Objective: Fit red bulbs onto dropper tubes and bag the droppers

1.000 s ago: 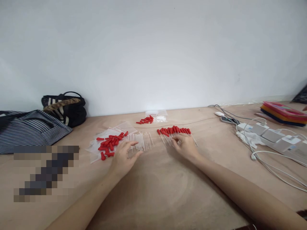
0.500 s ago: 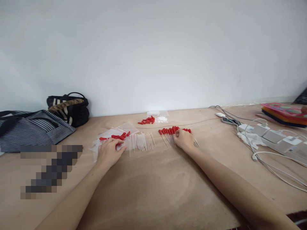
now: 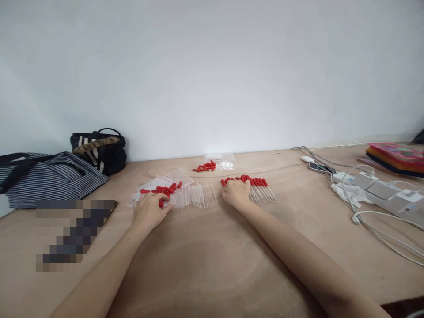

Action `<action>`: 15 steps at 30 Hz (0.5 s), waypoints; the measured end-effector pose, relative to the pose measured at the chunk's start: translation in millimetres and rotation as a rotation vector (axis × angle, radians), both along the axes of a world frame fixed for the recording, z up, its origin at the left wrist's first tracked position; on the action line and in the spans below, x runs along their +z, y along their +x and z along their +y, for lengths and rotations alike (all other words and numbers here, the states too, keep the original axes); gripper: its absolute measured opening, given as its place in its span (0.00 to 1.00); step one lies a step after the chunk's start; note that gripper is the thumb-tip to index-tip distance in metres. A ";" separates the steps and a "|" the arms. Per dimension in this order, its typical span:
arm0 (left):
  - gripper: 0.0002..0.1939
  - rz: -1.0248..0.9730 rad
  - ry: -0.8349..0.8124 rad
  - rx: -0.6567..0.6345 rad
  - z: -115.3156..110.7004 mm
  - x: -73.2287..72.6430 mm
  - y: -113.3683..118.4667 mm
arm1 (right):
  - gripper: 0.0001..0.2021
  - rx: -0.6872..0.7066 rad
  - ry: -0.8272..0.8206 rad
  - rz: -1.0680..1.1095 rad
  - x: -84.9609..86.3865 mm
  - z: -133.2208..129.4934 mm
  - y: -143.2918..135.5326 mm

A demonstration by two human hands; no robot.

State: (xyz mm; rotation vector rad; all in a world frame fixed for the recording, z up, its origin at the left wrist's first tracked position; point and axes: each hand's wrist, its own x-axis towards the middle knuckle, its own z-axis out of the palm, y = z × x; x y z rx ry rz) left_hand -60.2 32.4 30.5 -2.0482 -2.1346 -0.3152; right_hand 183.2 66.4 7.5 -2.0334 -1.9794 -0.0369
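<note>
On the left, my left hand [image 3: 149,210] is curled with a red rubber bulb [image 3: 161,203] between thumb and fingers. Beyond its fingers, more red rubber bulbs [image 3: 170,188] lie on clear plastic bags [image 3: 155,182]. A bunch of thin clear tubes [image 3: 200,195] lies side by side between my hands. My right hand [image 3: 236,193] rests over the left part of a row of droppers [image 3: 261,187], thin tubes with red bulbs at their far ends. Its fingers look apart and bent down; the fingertips are partly hidden.
Farther back are more red bulbs [image 3: 205,166] beside a clear bag [image 3: 225,163]. At left stand a striped bag [image 3: 56,179] and a black bag [image 3: 107,152]. Chargers [image 3: 380,187], white cables [image 3: 387,211] and coloured folders [image 3: 397,158] occupy the right side. A wall closes the back.
My right hand has moved left along the dropper row, uncovering the droppers on the right. My left hand stays by the bulbs with little movement. The camera view has shifted slightly.
</note>
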 end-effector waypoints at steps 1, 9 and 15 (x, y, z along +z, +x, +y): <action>0.14 0.000 0.009 0.008 -0.5 -0.2 0.2 | 0.12 0.006 -0.003 -0.002 1.0 0.8 -5.2; 0.16 0.068 0.099 0.055 2.3 -10.4 -5.6 | 0.13 0.031 -0.090 0.002 2.3 9.8 -29.7; 0.16 0.100 0.140 0.063 9.3 -15.8 -5.4 | 0.12 0.026 -0.133 0.028 1.2 14.6 -35.0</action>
